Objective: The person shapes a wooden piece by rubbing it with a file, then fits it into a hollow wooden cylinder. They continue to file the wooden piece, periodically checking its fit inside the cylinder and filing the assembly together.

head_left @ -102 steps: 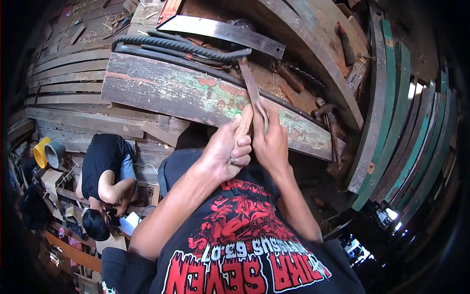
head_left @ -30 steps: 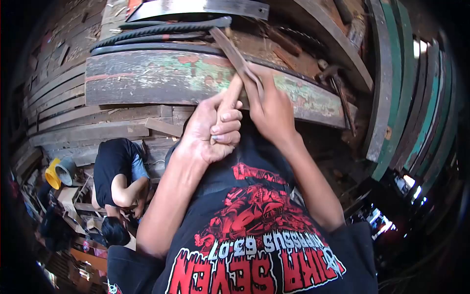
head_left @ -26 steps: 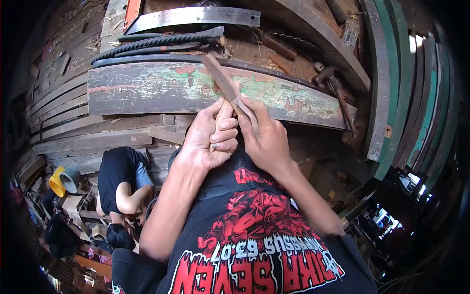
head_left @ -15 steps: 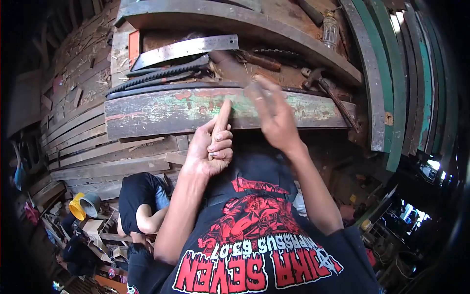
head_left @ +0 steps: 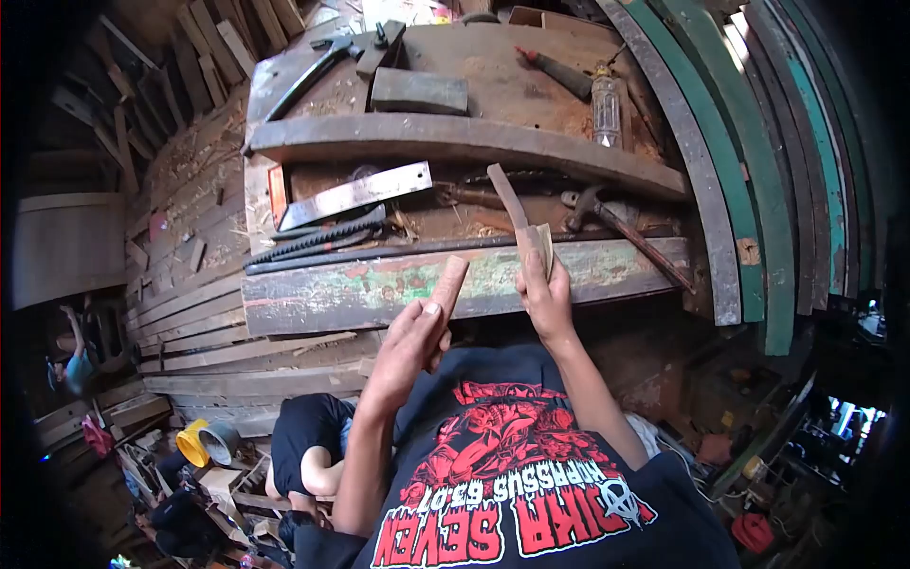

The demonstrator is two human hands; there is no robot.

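Tan wooden stick (head_left: 449, 284) sits at centre of the frame in the left hand (head_left: 408, 343), fingers curled, thumb along it. Right hand (head_left: 546, 296) pinches a long flat brown strip (head_left: 512, 207) and a thin tan piece (head_left: 543, 248). Paint-worn green-brown plank (head_left: 355, 289) lies behind both. Wooden-handled claw hammer (head_left: 621, 228) rests right of the strip, silver metal ruler (head_left: 360, 192) upper left.
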